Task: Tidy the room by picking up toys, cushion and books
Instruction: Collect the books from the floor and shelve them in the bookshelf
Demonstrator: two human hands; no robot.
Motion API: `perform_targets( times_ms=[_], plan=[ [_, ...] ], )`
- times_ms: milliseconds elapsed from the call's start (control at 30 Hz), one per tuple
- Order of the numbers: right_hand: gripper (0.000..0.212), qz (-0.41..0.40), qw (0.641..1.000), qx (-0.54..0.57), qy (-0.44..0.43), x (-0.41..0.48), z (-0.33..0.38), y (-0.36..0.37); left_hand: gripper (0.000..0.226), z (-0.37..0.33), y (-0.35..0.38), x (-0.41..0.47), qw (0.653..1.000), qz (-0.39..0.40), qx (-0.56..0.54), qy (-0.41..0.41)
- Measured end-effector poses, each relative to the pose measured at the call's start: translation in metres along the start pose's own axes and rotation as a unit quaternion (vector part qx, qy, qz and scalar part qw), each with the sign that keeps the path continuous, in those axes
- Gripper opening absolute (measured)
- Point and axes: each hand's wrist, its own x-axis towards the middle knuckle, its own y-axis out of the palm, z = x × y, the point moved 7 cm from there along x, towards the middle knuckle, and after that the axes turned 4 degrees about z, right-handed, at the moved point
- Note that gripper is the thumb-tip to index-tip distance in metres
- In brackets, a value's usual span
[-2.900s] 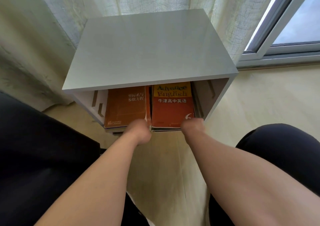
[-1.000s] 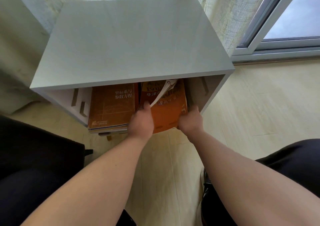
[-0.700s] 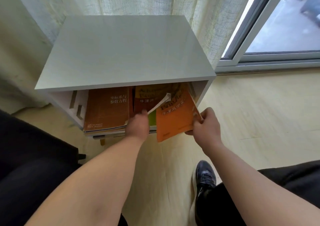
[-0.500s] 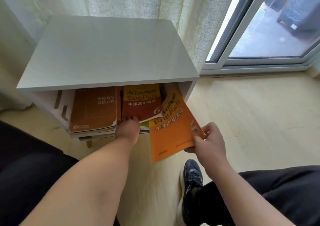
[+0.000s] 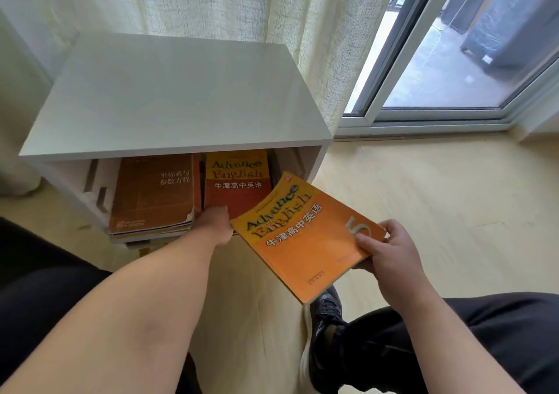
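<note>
Our right hand [image 5: 390, 251] pinches the orange book [image 5: 305, 236] at 3 o'clock | our left hand [image 5: 216, 226] at the red book [image 5: 237, 182] in the shelf [image 5: 169, 97], grip unclear

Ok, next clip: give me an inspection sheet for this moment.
Surface: white cabinet, top bare; pale floor.
Job's things: orange book held outside the cabinet; red book and brown book on stacks inside.
Clutter: nothing seen.
Grippers: right hand grips the orange book's corner; left hand at the red book's front edge.
Cables: nothing seen.
Surroundings: curtain, sliding window, black shoe.
</note>
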Motion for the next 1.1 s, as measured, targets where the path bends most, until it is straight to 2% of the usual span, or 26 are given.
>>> perform_targets(
  times_ms=[67, 133, 200, 267, 333, 433, 533, 667, 800, 933, 1033, 1100],
  plan=[
    [0.017, 0.008, 0.998, 0.054, 0.025, 0.004, -0.016, 0.014, 0.016, 0.003, -0.018, -0.009, 0.991, -0.055, -0.115, -0.032],
    [0.017, 0.022, 0.993, 0.102, 0.053, 0.008, -0.032, 0.035, 0.018, 0.015, -0.025, -0.011, 0.960, -0.074, -0.254, -0.092],
    [0.015, 0.036, 0.989, 0.128, 0.068, 0.013, -0.039, 0.058, 0.018, 0.019, -0.020, -0.014, 0.887, -0.038, -0.441, -0.132],
    [0.013, 0.045, 0.985, 0.145, 0.078, 0.020, -0.040, 0.081, 0.023, 0.014, -0.021, -0.031, 0.820, -0.017, -0.554, -0.142],
    [0.012, 0.053, 0.984, 0.151, 0.081, 0.031, -0.035, 0.103, 0.031, 0.016, -0.024, -0.039, 0.802, -0.022, -0.580, -0.142],
    [0.012, 0.052, 0.985, 0.141, 0.084, 0.055, -0.025, 0.141, 0.032, 0.021, -0.025, -0.041, 0.824, -0.028, -0.545, -0.151],
    [0.018, 0.048, 0.984, 0.148, 0.089, 0.084, -0.026, 0.177, 0.020, 0.020, -0.020, -0.035, 0.832, -0.017, -0.530, -0.159],
    [0.024, 0.011, 0.979, 0.151, 0.135, 0.122, -0.047, 0.201, 0.015, 0.032, -0.011, -0.021, 0.885, -0.069, -0.437, -0.148],
    [0.039, -0.018, 0.987, 0.037, 0.155, 0.146, -0.072, 0.206, 0.013, 0.039, 0.017, -0.004, 0.921, -0.048, -0.361, -0.139],
    [0.041, -0.013, 0.987, -0.068, 0.144, 0.152, -0.080, 0.212, 0.014, 0.041, 0.021, -0.003, 0.936, -0.083, -0.305, -0.156],
    [0.036, 0.006, 0.977, -0.189, 0.100, 0.157, -0.078, 0.207, 0.032, 0.037, 0.020, -0.006, 0.944, -0.104, -0.248, -0.190],
    [0.034, 0.018, 0.970, -0.230, 0.078, 0.158, -0.080, 0.205, 0.046, 0.030, 0.022, -0.009, 0.947, -0.107, -0.231, -0.196]
  ],
)
